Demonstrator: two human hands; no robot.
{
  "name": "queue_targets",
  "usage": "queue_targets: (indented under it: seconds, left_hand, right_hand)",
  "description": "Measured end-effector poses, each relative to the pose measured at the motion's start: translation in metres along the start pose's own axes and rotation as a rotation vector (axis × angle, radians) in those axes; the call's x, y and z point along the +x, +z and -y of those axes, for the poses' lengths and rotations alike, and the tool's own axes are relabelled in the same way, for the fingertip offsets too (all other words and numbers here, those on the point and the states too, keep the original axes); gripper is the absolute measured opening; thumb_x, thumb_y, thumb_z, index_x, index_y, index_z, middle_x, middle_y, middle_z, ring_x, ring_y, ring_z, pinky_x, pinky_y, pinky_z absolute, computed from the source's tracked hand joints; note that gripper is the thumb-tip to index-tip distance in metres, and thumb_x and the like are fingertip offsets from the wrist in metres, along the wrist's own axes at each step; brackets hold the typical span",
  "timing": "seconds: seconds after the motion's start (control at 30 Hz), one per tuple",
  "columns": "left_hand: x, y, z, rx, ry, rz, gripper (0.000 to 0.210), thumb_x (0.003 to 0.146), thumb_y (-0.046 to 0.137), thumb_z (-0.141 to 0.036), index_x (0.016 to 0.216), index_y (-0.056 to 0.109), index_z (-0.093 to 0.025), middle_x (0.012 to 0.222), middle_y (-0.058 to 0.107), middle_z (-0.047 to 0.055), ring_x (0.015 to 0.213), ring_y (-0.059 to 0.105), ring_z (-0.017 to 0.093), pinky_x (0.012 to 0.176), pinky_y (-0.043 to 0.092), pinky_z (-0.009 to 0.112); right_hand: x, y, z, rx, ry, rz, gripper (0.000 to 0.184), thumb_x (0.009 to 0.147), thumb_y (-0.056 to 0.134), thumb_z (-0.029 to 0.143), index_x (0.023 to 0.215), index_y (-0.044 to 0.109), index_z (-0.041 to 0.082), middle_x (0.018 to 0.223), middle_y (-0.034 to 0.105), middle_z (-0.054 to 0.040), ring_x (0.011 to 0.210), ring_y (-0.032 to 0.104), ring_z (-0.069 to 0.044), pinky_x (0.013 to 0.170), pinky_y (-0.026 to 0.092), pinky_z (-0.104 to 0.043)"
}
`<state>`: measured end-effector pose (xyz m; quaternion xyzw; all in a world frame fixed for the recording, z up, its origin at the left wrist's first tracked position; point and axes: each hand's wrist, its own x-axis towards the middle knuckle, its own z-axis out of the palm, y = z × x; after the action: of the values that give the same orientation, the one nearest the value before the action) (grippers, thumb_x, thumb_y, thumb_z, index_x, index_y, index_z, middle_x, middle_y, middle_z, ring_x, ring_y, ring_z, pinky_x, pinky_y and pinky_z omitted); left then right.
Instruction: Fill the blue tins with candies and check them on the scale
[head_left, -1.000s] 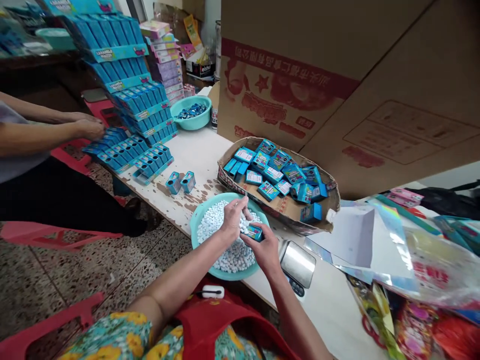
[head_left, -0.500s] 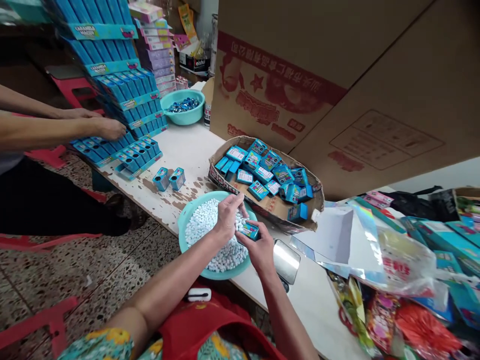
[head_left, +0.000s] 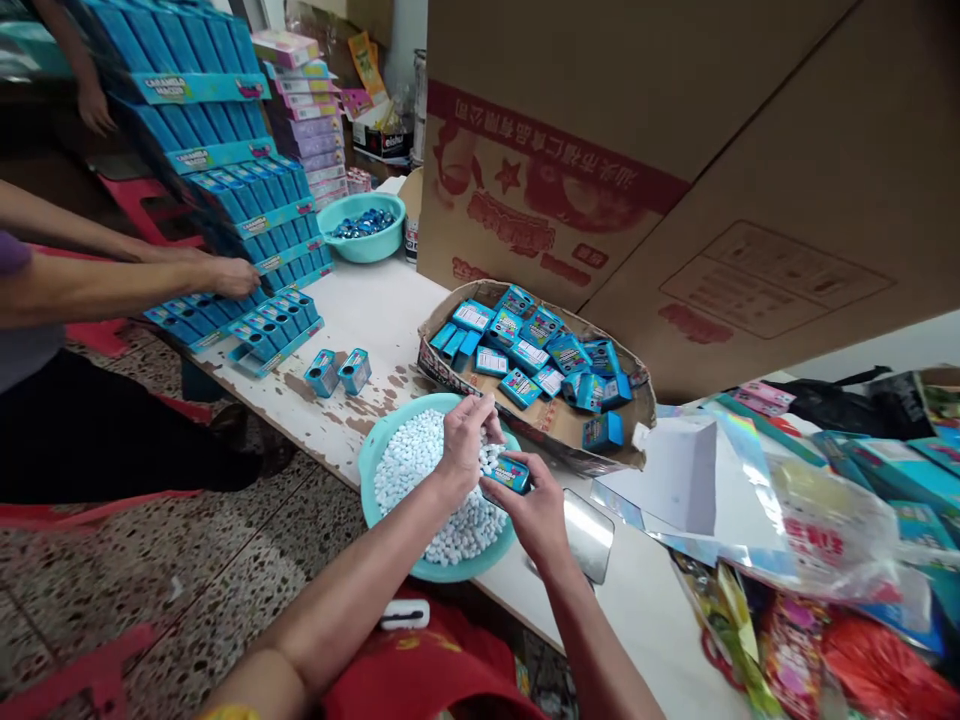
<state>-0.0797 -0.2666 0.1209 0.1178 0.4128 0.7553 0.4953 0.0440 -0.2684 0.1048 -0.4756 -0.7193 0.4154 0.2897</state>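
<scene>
My right hand (head_left: 534, 505) grips a small blue candy box (head_left: 508, 474) over the right side of a teal basin (head_left: 369, 455). The box lies tilted, with its open end towards my left hand (head_left: 465, 440). Curled fingers of that hand hold small white candies (head_left: 491, 458) against the box's mouth; part of the palm is hidden. Below both hands, the basin is full of loose white candies (head_left: 411, 447). Two upright blue boxes (head_left: 354, 371) stand on the table to the left of the basin.
Behind the basin sits a cut-down cardboard tray (head_left: 555, 425) of blue boxes. A metal-topped scale (head_left: 589, 535) lies right of my right hand. At left, a co-worker's hands (head_left: 236, 278) work at stacked display trays (head_left: 202, 160). Bags and packaging (head_left: 825, 530) crowd the right side.
The view has shifted slightly. Both hands stay together at the box's mouth, with the candies between them. The co-worker's hands have moved slightly, and another person's arm now shows at the upper left.
</scene>
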Motion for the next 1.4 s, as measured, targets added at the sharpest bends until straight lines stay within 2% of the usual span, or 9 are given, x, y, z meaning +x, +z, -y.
queue_targets:
  seconds: [0.2, 0.47, 0.6, 0.7, 0.8, 0.97, 1.07, 1.2, 1.4]
  left_hand:
    - [0.001, -0.005, -0.002, 0.06, 0.009, 0.068, 0.034, 0.078, 0.06, -0.048, 0.067, 0.05, -0.018, 0.047, 0.048, -0.004, 0.042, 0.047, 0.009, 0.048, 0.037, 0.022]
    - [0.001, 0.003, -0.006, 0.119, 0.015, 0.125, 0.029, 0.079, 0.06, -0.043, 0.068, 0.051, -0.017, 0.053, 0.049, -0.003, 0.046, 0.046, 0.008, 0.05, 0.039, 0.021]
    - [0.013, -0.019, -0.01, 0.261, 0.066, 0.106, 0.03, 0.081, 0.056, -0.045, 0.07, 0.052, -0.018, 0.055, 0.048, -0.002, 0.046, 0.043, 0.009, 0.047, 0.036, 0.022]
    - [0.035, -0.062, 0.002, 0.698, 0.168, 0.011, 0.029, 0.083, 0.05, -0.045, 0.071, 0.055, -0.019, 0.063, 0.053, 0.001, 0.062, 0.051, 0.015, 0.062, 0.043, 0.027]
    - [0.044, -0.105, 0.033, 1.384, 0.176, 0.074, 0.023, 0.08, 0.055, -0.04, 0.08, 0.062, -0.018, 0.087, 0.062, 0.008, 0.091, 0.054, 0.024, 0.086, 0.041, 0.037]
    - [0.017, -0.117, 0.086, 1.873, 0.112, 0.197, 0.04, 0.085, 0.046, -0.05, 0.109, 0.059, -0.02, 0.109, 0.057, 0.012, 0.105, 0.049, 0.029, 0.088, 0.038, 0.042]
    - [0.01, -0.109, 0.094, 1.807, 0.101, 0.217, 0.036, 0.083, 0.05, -0.05, 0.104, 0.06, -0.022, 0.105, 0.057, 0.01, 0.103, 0.05, 0.027, 0.086, 0.039, 0.039]
    - [0.023, -0.112, 0.085, 1.389, 0.011, 0.083, 0.014, 0.076, 0.06, -0.035, 0.076, 0.06, -0.021, 0.082, 0.059, 0.005, 0.086, 0.056, 0.022, 0.079, 0.04, 0.032]
    - [0.024, -0.091, 0.057, 1.09, -0.065, -0.027, 0.032, 0.083, 0.046, -0.05, 0.073, 0.05, -0.019, 0.061, 0.051, -0.001, 0.05, 0.047, 0.011, 0.049, 0.035, 0.023]
  right_hand:
    - [0.004, 0.003, 0.0, 0.029, 0.071, -0.005, 0.037, 0.065, 0.073, 0.039, 0.096, 0.066, 0.019, 0.089, 0.069, -0.0051, 0.082, 0.063, -0.024, 0.074, 0.048, -0.035]
    - [0.009, 0.012, 0.011, 0.043, 0.001, -0.042, 0.03, 0.066, 0.072, 0.032, 0.094, 0.067, 0.021, 0.093, 0.067, -0.0039, 0.086, 0.062, -0.023, 0.081, 0.047, -0.035]
    - [0.008, 0.003, 0.005, 0.112, 0.05, -0.066, 0.033, 0.065, 0.075, 0.035, 0.094, 0.067, 0.022, 0.092, 0.067, -0.0033, 0.088, 0.062, -0.023, 0.082, 0.048, -0.036]
    - [0.0, -0.01, 0.0, 0.209, 0.062, -0.093, 0.037, 0.066, 0.076, 0.037, 0.099, 0.065, 0.022, 0.097, 0.066, -0.0039, 0.089, 0.062, -0.023, 0.081, 0.048, -0.034]
    - [-0.006, -0.018, -0.008, 0.251, 0.082, -0.124, 0.038, 0.066, 0.077, 0.038, 0.099, 0.065, 0.023, 0.098, 0.064, -0.0037, 0.089, 0.062, -0.022, 0.081, 0.048, -0.034]
    - [-0.006, -0.017, -0.022, 0.251, 0.096, -0.173, 0.041, 0.065, 0.078, 0.04, 0.1, 0.065, 0.022, 0.096, 0.063, -0.0033, 0.088, 0.061, -0.021, 0.079, 0.048, -0.033]
    - [-0.006, -0.014, -0.027, 0.206, 0.113, -0.179, 0.041, 0.065, 0.077, 0.042, 0.099, 0.066, 0.021, 0.095, 0.064, -0.0037, 0.088, 0.06, -0.022, 0.08, 0.048, -0.034]
    - [-0.009, -0.014, -0.032, 0.183, 0.131, -0.163, 0.043, 0.065, 0.076, 0.043, 0.099, 0.066, 0.021, 0.093, 0.065, -0.0037, 0.084, 0.061, -0.021, 0.077, 0.049, -0.034]
    - [-0.014, -0.014, -0.036, 0.066, 0.104, -0.149, 0.038, 0.067, 0.075, 0.041, 0.098, 0.065, 0.021, 0.095, 0.064, -0.0044, 0.087, 0.061, -0.022, 0.078, 0.047, -0.034]
